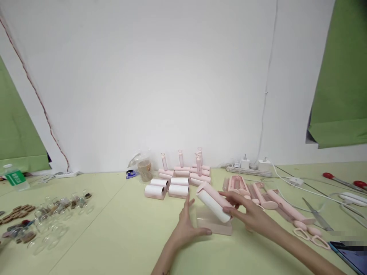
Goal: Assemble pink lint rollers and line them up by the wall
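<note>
Now, roller: white cylindrical lint roller with pink plastic backing (214,203), long axis slanting from far-left to near-right.
Right hand (250,214): fingers gripping roller's near-right end.
Left hand (187,226): fingers open, touching clear pink plastic cover (213,225) on counter (120,229).

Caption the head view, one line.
Right hand holds a lint roller over a clear cover steadied by left hand.

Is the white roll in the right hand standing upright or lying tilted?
Tilted. The white roll slants down toward the right hand, above the clear case that the left hand touches.
</note>
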Demonstrator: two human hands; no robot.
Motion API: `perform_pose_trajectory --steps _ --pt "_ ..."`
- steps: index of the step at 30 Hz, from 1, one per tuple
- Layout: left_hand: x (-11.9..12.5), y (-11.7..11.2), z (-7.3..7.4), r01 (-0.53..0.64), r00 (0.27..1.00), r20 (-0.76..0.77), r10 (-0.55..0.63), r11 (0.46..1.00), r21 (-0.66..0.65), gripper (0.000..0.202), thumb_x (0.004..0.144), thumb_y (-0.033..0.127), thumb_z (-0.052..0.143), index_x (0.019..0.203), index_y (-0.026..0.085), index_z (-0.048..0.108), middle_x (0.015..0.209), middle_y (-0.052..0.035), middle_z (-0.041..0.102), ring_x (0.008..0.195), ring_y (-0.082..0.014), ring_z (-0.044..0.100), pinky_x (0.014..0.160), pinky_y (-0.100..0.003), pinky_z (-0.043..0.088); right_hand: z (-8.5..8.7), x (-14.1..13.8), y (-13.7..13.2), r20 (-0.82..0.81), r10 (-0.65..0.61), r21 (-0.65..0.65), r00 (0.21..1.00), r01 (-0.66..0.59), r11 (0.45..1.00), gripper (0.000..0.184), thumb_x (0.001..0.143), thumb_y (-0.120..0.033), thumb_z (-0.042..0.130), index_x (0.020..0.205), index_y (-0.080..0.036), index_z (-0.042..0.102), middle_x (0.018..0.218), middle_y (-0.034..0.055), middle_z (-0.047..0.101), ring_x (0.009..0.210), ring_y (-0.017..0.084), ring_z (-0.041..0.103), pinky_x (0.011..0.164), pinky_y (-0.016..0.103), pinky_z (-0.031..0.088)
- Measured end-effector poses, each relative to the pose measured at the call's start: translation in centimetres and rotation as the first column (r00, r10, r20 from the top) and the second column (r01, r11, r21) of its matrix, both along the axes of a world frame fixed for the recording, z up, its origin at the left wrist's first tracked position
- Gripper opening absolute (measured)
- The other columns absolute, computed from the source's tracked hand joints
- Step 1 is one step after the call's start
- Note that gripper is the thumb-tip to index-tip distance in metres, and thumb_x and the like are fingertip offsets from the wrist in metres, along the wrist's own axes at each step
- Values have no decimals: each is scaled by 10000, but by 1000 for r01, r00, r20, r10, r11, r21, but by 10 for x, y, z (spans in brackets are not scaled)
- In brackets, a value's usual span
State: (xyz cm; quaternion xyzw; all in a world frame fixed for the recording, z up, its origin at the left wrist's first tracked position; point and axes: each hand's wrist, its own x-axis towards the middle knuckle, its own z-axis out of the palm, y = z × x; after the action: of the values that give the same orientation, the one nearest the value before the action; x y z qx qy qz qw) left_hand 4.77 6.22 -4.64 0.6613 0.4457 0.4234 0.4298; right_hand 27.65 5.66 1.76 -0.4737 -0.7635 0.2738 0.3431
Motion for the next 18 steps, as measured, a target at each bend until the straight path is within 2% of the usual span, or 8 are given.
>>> perform_pose_trajectory --steps 2,4,6,8,11,13,15,18 --pt "-2 3 -3 27 999 -33 -30 997 -73 745 527 381 741 1170 174 426 1182 -104 483 1123 -287 395 956 -382 283 6 4 8 142 56 71 988 -67 995 395 808 -494 444 1130 -287 543 1019 45 609 913 244 540 763 338 423" --pt "-1 2 -5 67 998 -13 -68 994 -92 589 560 352 725 1069 158 500 1054 -84 556 1024 -266 473 899 -363 343 7 -1 10 286 137 109 948 -174 979 350 840 -451 408 1119 -310 563 986 47 616 892 241 545 742 337 420" --pt "-1 -1 -5 103 995 24 -101 989 -104 584 559 321 732 1068 168 491 1013 -64 568 978 -245 498 862 -343 375 3 -11 6 423 180 123 888 -253 960 314 851 -389 403 1101 -315 577 876 55 617 820 234 556 707 342 419" --pt "-2 -3 -5 124 991 56 -118 985 -117 610 564 297 731 1097 172 463 1012 -62 558 970 -231 500 855 -328 382 0 -17 1 502 175 131 847 -274 953 289 839 -341 425 1068 -311 598 888 68 596 822 236 552 714 353 416" --pt "-5 -5 -5 118 992 52 -113 986 -121 613 572 276 725 1112 181 450 1029 -64 542 992 -223 488 873 -317 367 2 -12 -1 520 110 142 847 -213 967 326 849 -354 384 1134 -324 540 1138 67 518 1001 246 499 807 365 398" --pt "-6 -5 -5 114 993 25 -112 986 -123 591 575 277 720 1099 192 460 1029 -58 540 992 -223 486 874 -315 362 5 2 2 533 37 121 845 -119 986 367 853 -329 341 1190 -308 486 1191 51 505 1062 235 473 841 355 386" --pt "-6 -7 -4 118 993 -11 -120 986 -121 559 572 278 718 1070 198 477 1016 -47 542 978 -221 487 861 -311 364 4 20 6 575 -15 82 818 -40 996 357 794 -298 412 1125 -271 542 1082 56 586 1014 247 512 809 354 402" --pt "-6 -10 -1 132 989 -52 -139 985 -113 501 570 272 711 1015 195 494 992 -36 541 955 -214 487 835 -298 372 -8 46 7 631 -78 71 772 43 997 268 660 -337 551 895 -244 640 930 64 638 883 292 568 708 376 423"
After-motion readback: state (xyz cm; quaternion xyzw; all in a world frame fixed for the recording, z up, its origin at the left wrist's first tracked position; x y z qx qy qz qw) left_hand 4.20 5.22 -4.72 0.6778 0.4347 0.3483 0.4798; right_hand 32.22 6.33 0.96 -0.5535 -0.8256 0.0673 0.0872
